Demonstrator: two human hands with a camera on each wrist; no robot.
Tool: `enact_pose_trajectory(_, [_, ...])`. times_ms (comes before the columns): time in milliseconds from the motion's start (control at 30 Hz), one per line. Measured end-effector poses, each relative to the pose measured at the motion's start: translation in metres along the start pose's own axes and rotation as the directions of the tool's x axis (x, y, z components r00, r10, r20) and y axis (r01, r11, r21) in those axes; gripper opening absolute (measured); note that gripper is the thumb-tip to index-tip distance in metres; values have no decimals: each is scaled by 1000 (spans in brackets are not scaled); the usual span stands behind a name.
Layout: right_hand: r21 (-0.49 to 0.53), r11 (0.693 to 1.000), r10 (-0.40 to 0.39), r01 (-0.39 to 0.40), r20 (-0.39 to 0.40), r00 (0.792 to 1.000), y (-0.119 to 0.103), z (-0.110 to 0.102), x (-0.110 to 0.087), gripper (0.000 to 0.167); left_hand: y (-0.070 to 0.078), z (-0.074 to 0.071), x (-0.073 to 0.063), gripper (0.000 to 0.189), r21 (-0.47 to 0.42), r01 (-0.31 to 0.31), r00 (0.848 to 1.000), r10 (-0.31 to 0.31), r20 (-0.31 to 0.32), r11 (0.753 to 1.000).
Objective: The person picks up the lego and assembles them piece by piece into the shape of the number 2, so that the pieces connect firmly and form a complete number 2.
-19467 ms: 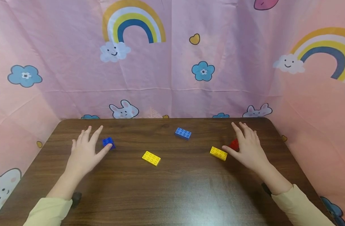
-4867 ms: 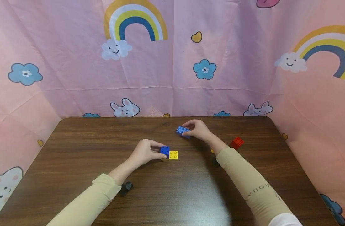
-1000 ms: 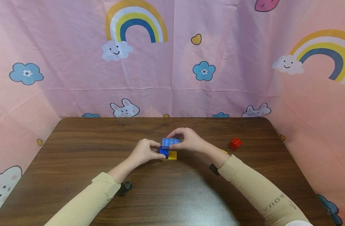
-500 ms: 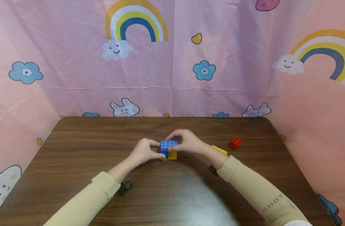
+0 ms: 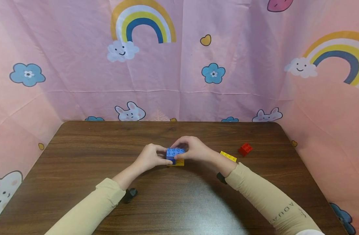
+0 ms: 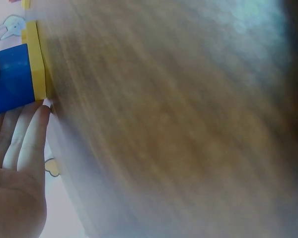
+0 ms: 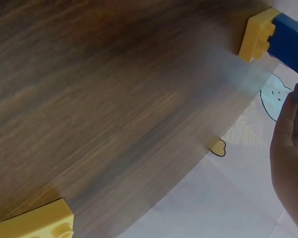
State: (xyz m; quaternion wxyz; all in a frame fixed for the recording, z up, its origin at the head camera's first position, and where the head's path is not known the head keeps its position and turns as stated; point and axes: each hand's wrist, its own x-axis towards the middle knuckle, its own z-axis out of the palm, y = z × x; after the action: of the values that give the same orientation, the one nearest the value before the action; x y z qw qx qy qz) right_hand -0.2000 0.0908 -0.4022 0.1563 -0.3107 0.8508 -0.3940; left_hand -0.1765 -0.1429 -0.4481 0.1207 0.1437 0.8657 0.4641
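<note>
Just left of the table's middle, my left hand (image 5: 148,158) pinches a dark blue toy brick (image 6: 10,77) between thumb and fingers. That brick sits on the left half of a flat yellow brick (image 5: 180,163), which lies on the table. My right hand (image 5: 195,150) grips a longer light blue brick (image 5: 171,152) by its right part, thumb in front and fingers behind. The light blue brick lies level right over the dark blue one, its right part reaching out above the yellow studs. In the right wrist view, the yellow brick (image 7: 256,37) shows studs beside the dark blue brick (image 7: 287,44).
A second yellow brick (image 5: 228,156) lies partly behind my right forearm. Farther right is a small red brick (image 5: 245,149). A patterned pink cloth (image 5: 179,71) hangs behind and beside the brown wooden table (image 5: 179,202). Dark devices show at both wrists.
Over the last second, my right hand has lowered the light blue brick and shifted it slightly left onto the dark blue brick. My left hand has kept its pinch and place.
</note>
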Motion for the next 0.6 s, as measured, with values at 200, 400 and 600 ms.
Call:
enact_pose_trajectory(200, [-31, 999, -35, 35, 0, 999, 3, 2, 1, 31, -1, 1, 1, 45, 12, -7, 1000, 7, -3, 1000])
enact_pose_trajectory(400, [-80, 994, -73, 72, -7, 997, 5, 3, 2, 29, 0, 1, 2, 45, 11, -16, 1000, 16, 4, 1000])
enact_pose_trajectory(600, [-110, 990, -89, 88, -3, 996, 2, 2, 2, 29, 2, 2, 1, 44, 14, -13, 1000, 13, 6, 1000])
